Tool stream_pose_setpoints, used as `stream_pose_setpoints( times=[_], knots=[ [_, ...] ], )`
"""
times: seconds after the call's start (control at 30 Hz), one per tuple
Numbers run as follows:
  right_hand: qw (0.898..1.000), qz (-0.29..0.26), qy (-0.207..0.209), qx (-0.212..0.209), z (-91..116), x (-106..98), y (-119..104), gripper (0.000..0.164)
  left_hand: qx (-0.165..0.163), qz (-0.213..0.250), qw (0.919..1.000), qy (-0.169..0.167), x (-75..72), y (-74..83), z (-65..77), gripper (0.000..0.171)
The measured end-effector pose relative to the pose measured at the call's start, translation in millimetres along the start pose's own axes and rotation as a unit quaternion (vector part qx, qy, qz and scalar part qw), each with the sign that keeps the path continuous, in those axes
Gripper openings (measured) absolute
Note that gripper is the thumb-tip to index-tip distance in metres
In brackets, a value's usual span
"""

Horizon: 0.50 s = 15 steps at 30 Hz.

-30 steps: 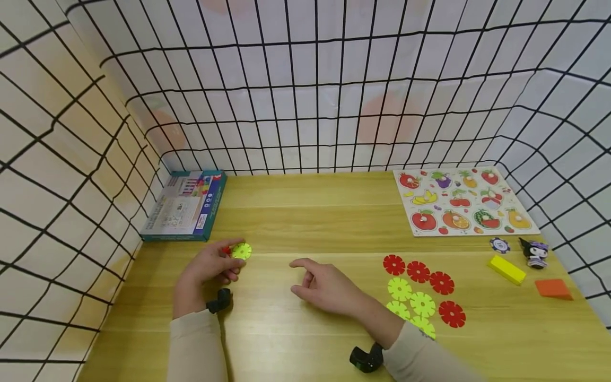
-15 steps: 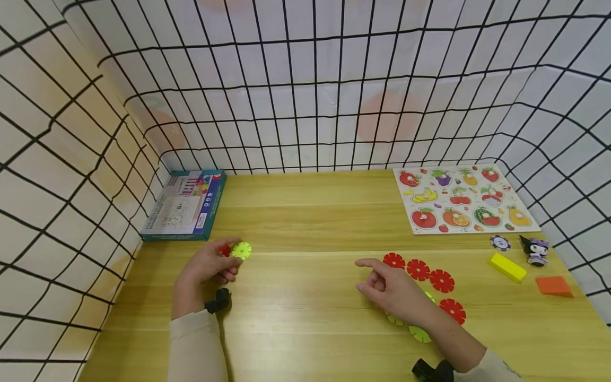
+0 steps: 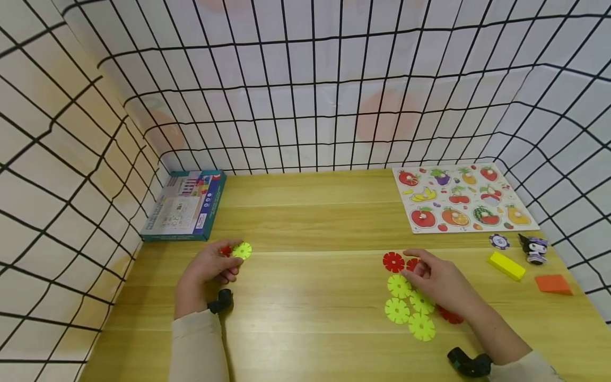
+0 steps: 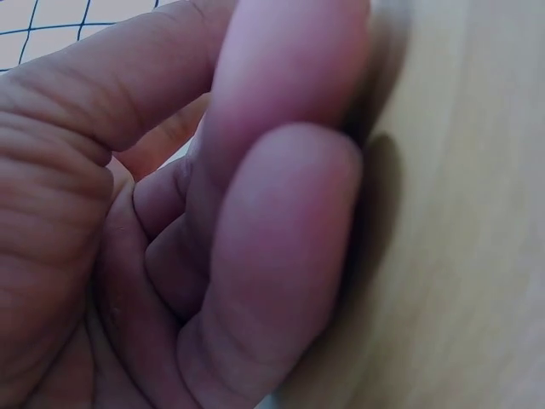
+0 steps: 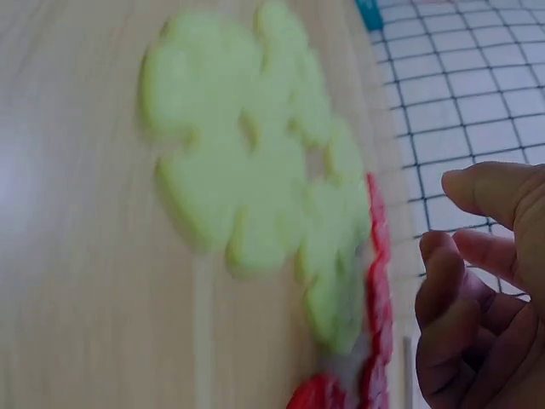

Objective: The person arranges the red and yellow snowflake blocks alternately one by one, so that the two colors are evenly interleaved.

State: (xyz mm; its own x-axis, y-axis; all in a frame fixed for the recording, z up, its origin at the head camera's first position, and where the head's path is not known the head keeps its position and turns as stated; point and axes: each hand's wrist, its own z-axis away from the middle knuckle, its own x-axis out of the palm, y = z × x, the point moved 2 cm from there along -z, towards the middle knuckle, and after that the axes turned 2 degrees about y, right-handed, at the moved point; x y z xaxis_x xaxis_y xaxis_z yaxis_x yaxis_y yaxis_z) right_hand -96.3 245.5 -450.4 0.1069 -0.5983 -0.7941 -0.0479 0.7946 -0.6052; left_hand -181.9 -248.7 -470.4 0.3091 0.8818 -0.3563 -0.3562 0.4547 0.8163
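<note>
My left hand (image 3: 207,265) stays on its side at the left of the table, thumb and index finger pinching a yellow-green notched plastic disc (image 3: 242,250). A red notched disc (image 3: 226,249) shows partly behind those fingers; how the two discs meet is hidden. In the left wrist view, fingers (image 4: 281,247) curl close to the tabletop and no disc shows. My right hand (image 3: 446,284) hovers over the loose discs, thumb and index finger apart, holding nothing. Several yellow-green discs (image 3: 396,311) lie beneath and beside it, with red discs (image 3: 393,262) behind and partly covered.
A boxed set (image 3: 183,207) lies at the back left. At the back right is a fruit puzzle board (image 3: 458,212). A poker chip (image 3: 499,242), a small figurine (image 3: 534,249), a yellow block (image 3: 506,266) and an orange block (image 3: 553,284) sit at right. Black wire mesh surrounds the table.
My right hand has moved rightward from the middle of the table to above the loose discs. The left hand and its discs have stayed in place.
</note>
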Motion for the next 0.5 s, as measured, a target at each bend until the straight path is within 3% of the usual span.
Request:
stream_pose_setpoints(
  times=[0.2,0.5],
  knots=[
    [0.999,0.026,-0.02,0.013,-10.5,2.2,9.7,0.052,-0.007,-0.001,1.0,0.005,-1.1,-0.3,0.6,0.054],
    [0.997,0.07,-0.032,0.031,-27.3,9.8,5.5,0.058,-0.026,0.007,0.9996,0.006,-0.5,-0.3,-0.6,0.053]
  ],
)
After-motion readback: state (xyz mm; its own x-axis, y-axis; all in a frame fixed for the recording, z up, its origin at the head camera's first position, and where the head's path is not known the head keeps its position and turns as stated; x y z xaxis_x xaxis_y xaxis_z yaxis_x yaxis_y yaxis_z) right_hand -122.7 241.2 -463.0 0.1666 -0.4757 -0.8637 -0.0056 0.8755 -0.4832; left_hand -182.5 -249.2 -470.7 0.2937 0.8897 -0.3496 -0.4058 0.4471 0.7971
